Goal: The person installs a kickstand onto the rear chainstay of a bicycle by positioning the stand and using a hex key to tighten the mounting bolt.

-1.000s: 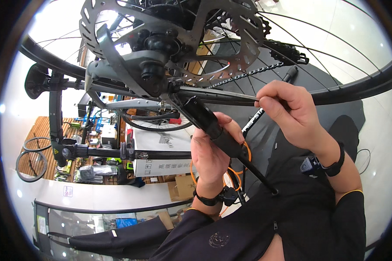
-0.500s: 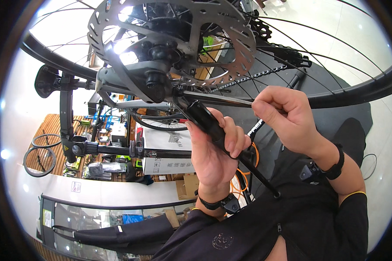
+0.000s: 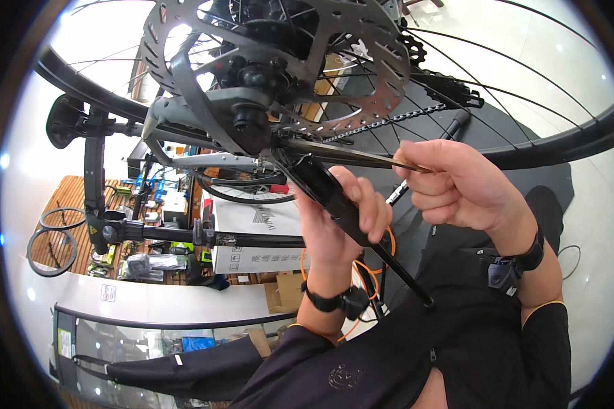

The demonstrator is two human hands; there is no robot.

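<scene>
A black kickstand slants from below the rear axle toward my lower right. My left hand is closed around its thick upper part, fingers over the top. My right hand grips the outer end of a thin metal hex key, its fingers curled in. The key's other end reaches the place where the kickstand meets the grey bike frame; the exact contact is hidden in dark parts. Just above are the disc brake rotor and the black axle end.
The spoked wheel's tire and the chain lie behind my hands. A black repair stand stands at left. Beyond are a white carton, an orange cable and a slatted board with packaged parts.
My right hand has gone from a fingertip pinch to a fuller curled grip on the hex key, shifting slightly right. The left hand keeps its hold. The view has shifted a little.
</scene>
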